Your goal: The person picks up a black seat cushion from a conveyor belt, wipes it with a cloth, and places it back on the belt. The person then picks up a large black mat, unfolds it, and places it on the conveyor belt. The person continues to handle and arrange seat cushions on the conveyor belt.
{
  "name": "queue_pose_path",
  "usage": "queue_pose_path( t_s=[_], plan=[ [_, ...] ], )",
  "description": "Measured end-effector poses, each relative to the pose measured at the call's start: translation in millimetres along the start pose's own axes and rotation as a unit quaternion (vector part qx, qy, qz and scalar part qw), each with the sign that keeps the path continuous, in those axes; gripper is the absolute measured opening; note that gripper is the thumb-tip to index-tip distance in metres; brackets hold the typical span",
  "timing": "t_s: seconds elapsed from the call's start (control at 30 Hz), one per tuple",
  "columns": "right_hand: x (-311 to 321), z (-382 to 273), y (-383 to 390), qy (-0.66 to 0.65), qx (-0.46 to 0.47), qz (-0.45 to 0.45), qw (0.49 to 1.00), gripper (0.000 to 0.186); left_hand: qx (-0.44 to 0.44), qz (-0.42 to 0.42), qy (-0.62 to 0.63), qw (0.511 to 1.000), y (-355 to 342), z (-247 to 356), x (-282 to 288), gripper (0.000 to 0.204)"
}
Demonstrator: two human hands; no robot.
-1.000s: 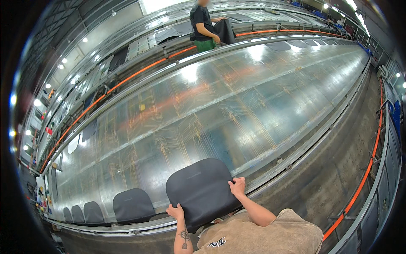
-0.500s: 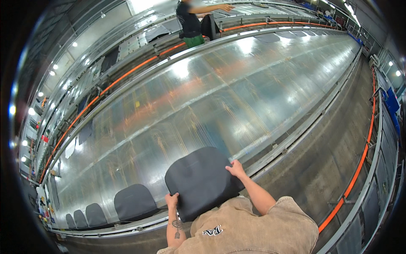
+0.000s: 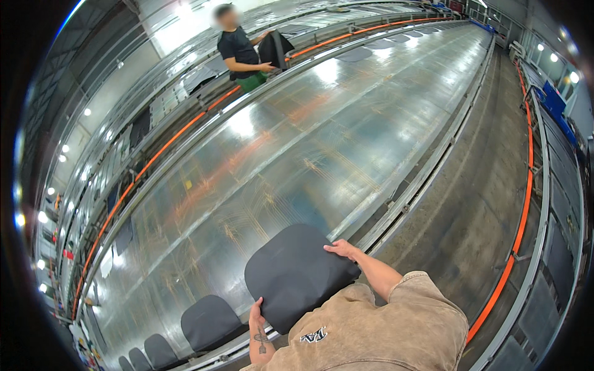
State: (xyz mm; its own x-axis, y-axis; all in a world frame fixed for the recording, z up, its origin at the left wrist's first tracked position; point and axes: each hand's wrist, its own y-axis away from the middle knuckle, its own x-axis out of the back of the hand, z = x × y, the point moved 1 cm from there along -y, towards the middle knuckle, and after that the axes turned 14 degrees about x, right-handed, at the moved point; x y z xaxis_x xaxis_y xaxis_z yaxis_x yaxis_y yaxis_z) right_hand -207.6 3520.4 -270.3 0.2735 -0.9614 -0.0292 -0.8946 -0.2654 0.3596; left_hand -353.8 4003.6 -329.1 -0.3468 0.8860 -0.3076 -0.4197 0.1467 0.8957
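A dark grey, round-cornered sheet (image 3: 296, 269) hangs between my hands over the near edge of the long metal table. Its far side lies on or just above the shiny top; I cannot tell which. My left hand (image 3: 257, 313) grips its left edge, thumb at the rim. At its right edge, my right hand (image 3: 341, 248) is closed with the fingers on the border. To the left, a similar dark grey sheet (image 3: 210, 320) rests over the table's near edge, with several more beyond it.
The metal table (image 3: 371, 142) runs far to the upper right, with rails along its sides. Across it stands another person (image 3: 238, 52) holding a black sheet (image 3: 272, 49). An orange tube (image 3: 523, 204) runs along the racks on the right, beyond the floor aisle (image 3: 458, 148).
The view has tilted and shifted a little. My hands still hold the sheet in nearly the same place. The person across has drawn back an outstretched arm and now holds the black sheet with both hands.
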Motion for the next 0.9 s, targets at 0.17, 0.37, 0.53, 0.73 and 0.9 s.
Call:
queue_pose_path(
  t_s=[0.17,0.37,0.53,0.73,0.9],
  plan=[
    [26,16,-10,-0.054,-0.068,-0.054,0.995,0.06,0.035,-0.059,0.03,0.997,6,3,-39,0.057],
    [16,19,-10,-0.09,-0.02,-0.127,0.988,0.059,0.004,-0.043,0.007,0.999,38,-9,-47,0.062],
    [18,27,-2,0.062,0.028,-0.066,0.996,0.057,-0.096,0.057,-0.066,0.992,44,-3,-54,0.044],
    [-4,-36,-25,0.193,0.173,-0.108,0.96,0.06,-0.196,0.197,-0.135,0.951,52,55,-58,0.036],
    [0,-174,65,0.015,0.16,-0.141,0.977,0.056,-0.267,0.109,-0.141,0.947,185,106,-103,0.029]
  ],
)
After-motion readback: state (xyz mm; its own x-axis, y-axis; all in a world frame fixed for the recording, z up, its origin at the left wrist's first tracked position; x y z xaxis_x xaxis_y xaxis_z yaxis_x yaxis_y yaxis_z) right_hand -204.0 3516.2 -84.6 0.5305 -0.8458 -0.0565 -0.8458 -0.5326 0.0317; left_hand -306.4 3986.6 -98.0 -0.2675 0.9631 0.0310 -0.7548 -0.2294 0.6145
